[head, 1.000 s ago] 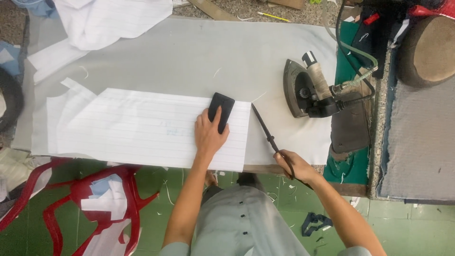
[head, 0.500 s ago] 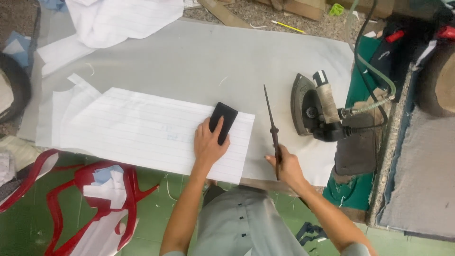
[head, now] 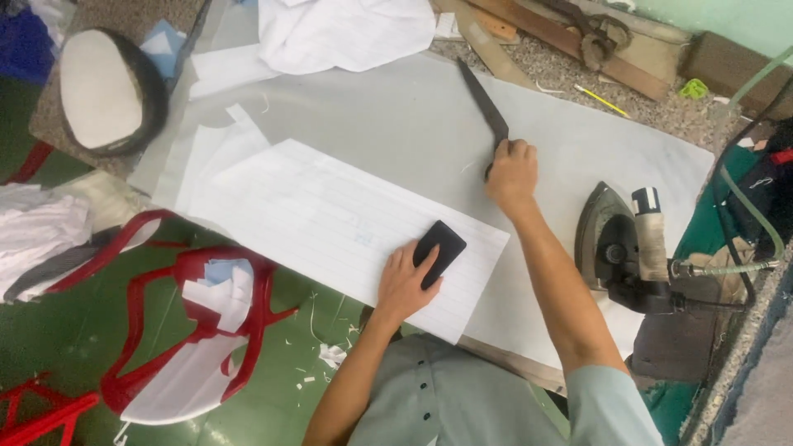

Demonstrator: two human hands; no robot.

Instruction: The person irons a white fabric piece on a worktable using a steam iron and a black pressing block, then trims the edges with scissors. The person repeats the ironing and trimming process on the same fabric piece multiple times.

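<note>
My left hand (head: 402, 282) presses a flat black block (head: 440, 251) onto the near right end of a white striped fabric piece (head: 330, 215) spread on the grey table (head: 396, 116). My right hand (head: 512, 172) is stretched out over the middle of the table, gripping the handle of long dark scissors (head: 485, 107). Their blades point away toward the far edge and look closed.
A steam iron (head: 619, 244) with a hose stands on its side at the table's right end. Loose white fabric (head: 339, 33) is heaped at the far edge. A red plastic chair (head: 186, 330) holding fabric scraps stands on the green floor at the left.
My right hand has carried the scissors from the table's near edge out to the middle, blades pointing away. The left hand still rests on the black block. The view has shifted.
</note>
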